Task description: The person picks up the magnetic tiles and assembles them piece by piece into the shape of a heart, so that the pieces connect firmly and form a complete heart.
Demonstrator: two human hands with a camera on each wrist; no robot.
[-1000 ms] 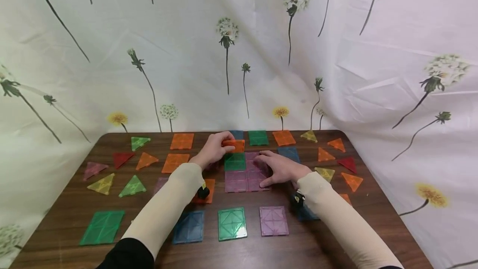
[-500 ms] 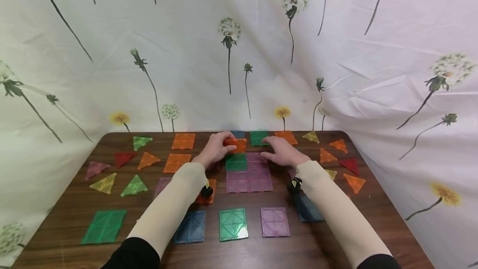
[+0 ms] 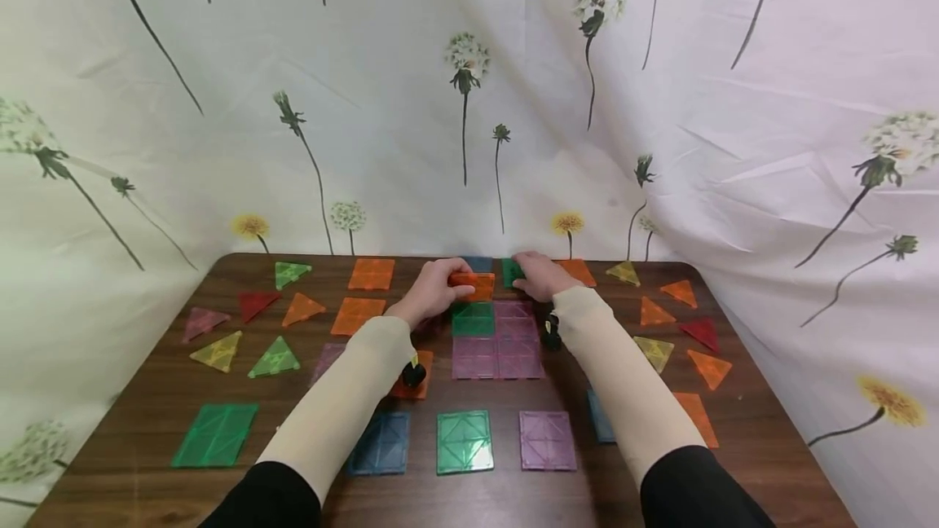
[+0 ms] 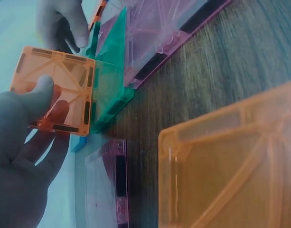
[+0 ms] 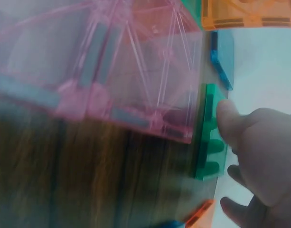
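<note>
My left hand (image 3: 428,293) pinches an orange square magnetic tile (image 3: 480,285), thumb on one face and fingers behind it in the left wrist view. The tile stands upright at the back edge of a green tile (image 3: 473,319), which forms a flat two-by-two square with purple tiles (image 3: 519,358). My right hand (image 3: 541,277) is over a green square tile (image 3: 509,271) at the table's back edge and hides part of it. In the right wrist view its thumb is at the green tile's side (image 5: 211,142), with the other fingers spread apart.
Orange squares (image 3: 372,274) and several small triangles (image 3: 275,358) lie on the left; more triangles (image 3: 709,368) lie on the right. Along the front are green (image 3: 465,442), purple (image 3: 548,441) and blue (image 3: 380,444) squares. A dandelion-print curtain (image 3: 411,104) hangs behind the table.
My right hand has left the purple tiles and moved back to the green tile at the far edge. The left hand keeps holding the orange tile in place.
</note>
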